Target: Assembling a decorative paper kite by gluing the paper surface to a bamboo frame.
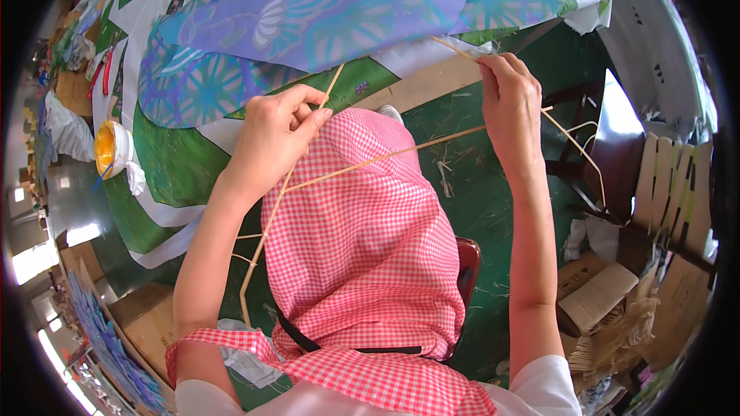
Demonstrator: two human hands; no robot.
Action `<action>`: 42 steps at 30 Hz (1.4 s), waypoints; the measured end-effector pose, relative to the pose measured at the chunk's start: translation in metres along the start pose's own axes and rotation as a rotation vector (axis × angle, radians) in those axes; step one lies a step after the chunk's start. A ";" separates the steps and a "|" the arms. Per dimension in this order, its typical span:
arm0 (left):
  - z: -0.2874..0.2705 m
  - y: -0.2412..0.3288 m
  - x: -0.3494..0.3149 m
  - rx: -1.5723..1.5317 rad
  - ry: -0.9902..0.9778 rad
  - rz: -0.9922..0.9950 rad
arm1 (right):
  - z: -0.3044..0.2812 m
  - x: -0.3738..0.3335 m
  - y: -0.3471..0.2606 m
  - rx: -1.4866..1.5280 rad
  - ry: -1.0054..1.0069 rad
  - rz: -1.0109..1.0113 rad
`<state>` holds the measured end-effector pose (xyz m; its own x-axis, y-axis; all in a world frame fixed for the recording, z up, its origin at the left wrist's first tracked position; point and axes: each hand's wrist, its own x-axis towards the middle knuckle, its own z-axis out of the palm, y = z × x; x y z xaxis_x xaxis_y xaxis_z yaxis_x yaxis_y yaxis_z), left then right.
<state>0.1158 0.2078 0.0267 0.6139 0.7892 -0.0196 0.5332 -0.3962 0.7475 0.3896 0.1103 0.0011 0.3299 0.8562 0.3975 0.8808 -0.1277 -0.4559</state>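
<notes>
My left hand [279,125] pinches thin bamboo sticks [385,156] where two of them cross, just above my lap in a red-and-white checked apron [362,239]. My right hand [510,96] grips the far end of another stick near the edge of the printed paper [308,15]. The sticks form a light frame spanning between both hands, with one long stick [258,254] running down past my left forearm. The purple, blue and green patterned paper sheet lies spread beyond the hands.
A yellow bowl [108,146] with a brush sits at the left. Cardboard boxes [597,293] and bundled sticks lie at the right by a wooden slatted piece [678,185]. The green floor [478,192] carries straw scraps. More cardboard [146,316] is at the lower left.
</notes>
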 end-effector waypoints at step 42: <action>0.173 0.102 0.056 0.135 -0.006 0.500 | -0.050 -0.061 0.055 -0.218 0.161 -0.016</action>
<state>0.3047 0.1302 -0.0132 0.8162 0.4851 0.3140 0.2435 -0.7815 0.5744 0.4346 0.0260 -0.0089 0.3498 0.7704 0.5330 0.9329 -0.2345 -0.2732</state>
